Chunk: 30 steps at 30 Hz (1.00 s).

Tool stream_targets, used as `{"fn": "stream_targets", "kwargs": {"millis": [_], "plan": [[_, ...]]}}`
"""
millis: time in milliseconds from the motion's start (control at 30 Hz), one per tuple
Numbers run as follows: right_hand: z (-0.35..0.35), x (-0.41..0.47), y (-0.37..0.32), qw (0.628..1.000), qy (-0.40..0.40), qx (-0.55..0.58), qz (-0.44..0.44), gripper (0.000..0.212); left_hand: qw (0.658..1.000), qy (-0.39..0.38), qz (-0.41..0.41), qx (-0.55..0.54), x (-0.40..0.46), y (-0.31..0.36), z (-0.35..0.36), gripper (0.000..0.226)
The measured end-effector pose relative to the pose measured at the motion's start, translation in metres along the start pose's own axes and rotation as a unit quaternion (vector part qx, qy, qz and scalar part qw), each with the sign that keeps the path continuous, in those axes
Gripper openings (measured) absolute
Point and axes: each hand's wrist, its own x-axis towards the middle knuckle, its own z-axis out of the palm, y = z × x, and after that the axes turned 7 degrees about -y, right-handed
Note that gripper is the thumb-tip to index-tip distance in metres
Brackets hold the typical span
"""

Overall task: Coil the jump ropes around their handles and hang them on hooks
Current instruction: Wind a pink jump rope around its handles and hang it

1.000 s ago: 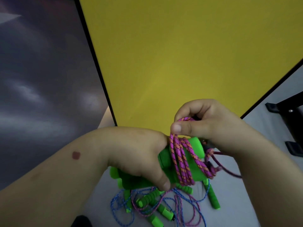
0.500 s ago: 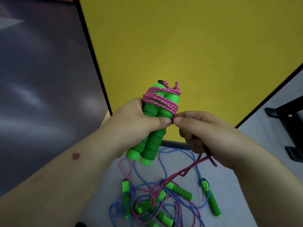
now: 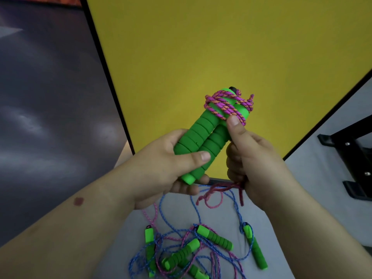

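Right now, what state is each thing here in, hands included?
Left hand: grips the pair of green handles.
Right hand: thumb pins pink rope, partly coiled round the handles.
Other jump ropes: tangled, uncoiled on grey surface.

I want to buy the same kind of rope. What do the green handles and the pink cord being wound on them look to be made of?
green handles: likely soft foam, matte, with ribbed ring grooves along the grip; what is under the foam does not show.
pink cord: apparently braided textile, maybe nylon or cotton, with a woven pink and orange fleck and a limp drape.
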Motion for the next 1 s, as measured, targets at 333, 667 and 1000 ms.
{"fn": "stream_targets", "kwargs": {"millis": [333, 667, 1000], "plan": [[-0.02, -0.019, -0.032, 0.875, -0.12, -0.469, -0.022, 0.015, 0.928, 0.194, 0.059, 0.312, 0.008, -0.001, -0.022, 0.028], [-0.017, -0.01, -0.022, 0.901, 0.004, -0.404, -0.159, 0.019, 0.874, 0.03, -0.012, 0.485, 0.003, 0.007, -0.02, 0.044], [-0.031, 0.008, 0.012, 0.975, -0.088, -0.204, 0.016, 0.024, 0.995, -0.079, 0.054, -0.017, -0.011, 0.019, -0.053, 0.056]]}}
